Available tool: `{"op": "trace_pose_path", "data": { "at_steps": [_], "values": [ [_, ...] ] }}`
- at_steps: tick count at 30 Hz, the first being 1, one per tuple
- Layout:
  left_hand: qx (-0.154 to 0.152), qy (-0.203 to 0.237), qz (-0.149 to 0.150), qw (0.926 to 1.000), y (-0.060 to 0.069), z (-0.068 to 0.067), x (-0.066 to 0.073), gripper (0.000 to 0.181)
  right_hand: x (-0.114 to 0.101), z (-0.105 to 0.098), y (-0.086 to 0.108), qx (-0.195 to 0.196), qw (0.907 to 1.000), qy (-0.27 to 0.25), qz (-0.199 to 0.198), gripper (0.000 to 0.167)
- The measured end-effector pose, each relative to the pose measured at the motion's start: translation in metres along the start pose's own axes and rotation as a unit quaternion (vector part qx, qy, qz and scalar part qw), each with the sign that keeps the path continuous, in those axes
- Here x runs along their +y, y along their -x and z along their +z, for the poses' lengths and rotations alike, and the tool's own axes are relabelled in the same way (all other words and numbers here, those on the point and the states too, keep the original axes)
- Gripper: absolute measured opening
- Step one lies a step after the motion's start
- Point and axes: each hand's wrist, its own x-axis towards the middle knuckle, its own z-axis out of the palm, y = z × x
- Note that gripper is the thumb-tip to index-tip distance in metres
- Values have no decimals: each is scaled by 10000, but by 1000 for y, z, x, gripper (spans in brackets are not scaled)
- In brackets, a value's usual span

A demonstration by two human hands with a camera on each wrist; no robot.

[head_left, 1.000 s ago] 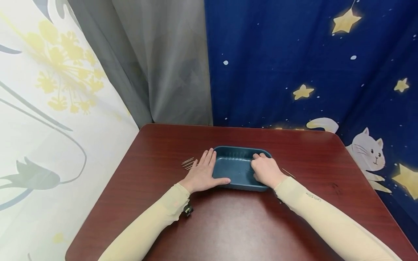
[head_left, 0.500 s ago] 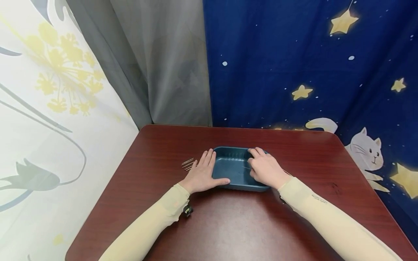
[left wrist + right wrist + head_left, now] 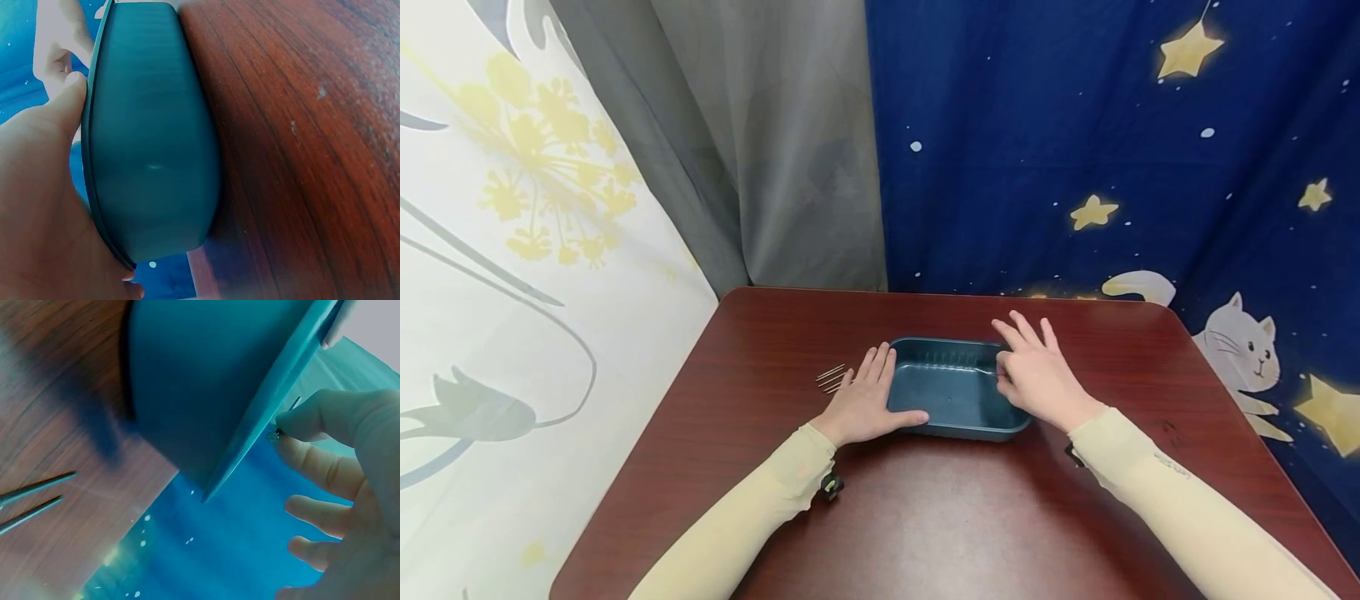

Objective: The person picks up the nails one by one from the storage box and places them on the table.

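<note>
A dark teal rectangular tray stands on the table. My left hand lies against its left end with fingers straight, thumb across the near rim. Over the right end is my right hand, pinching a thin metal rod between thumb and index finger. The other fingers are spread. Most of the rod is hidden by the fingertips; its exact kind is unclear. Several thin metal rods lie side by side just left of my left hand, partly covered by it.
Two slim dark metal prongs lie on the table near the tray's right end, seen in the right wrist view. The reddish-brown table meets a grey curtain and a blue star-patterned curtain at the back.
My right hand has risen from inside the tray and shifted right toward its right rim, fingers spreading while the thin rod stays pinched. My left hand has stayed put.
</note>
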Motion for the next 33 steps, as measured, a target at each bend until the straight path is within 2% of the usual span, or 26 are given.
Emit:
{"op": "trace_pose_path", "data": {
  "at_steps": [7, 14, 21, 26, 33],
  "values": [
    [-14, 41, 2, 10000, 1, 0, 0, 126, 17, -6, 13, 316, 9989, 43, 347, 21],
    [-25, 66, -15, 10000, 1, 0, 1, 127, 34, -8, 30, 428, 9960, -112, 775, 22],
    [14, -38, -27, 10000, -1, 2, -1, 128, 51, -8, 44, 515, 9913, -187, 1198, 17],
    [9, -1, -30, 10000, -1, 2, -1, 128, 64, -3, 55, 527, 9887, -223, 1385, 17],
    [-16, -23, -35, 10000, -2, 1, -1, 127, 80, 11, 68, 342, 9861, -220, 1612, 22]
  ]
}}
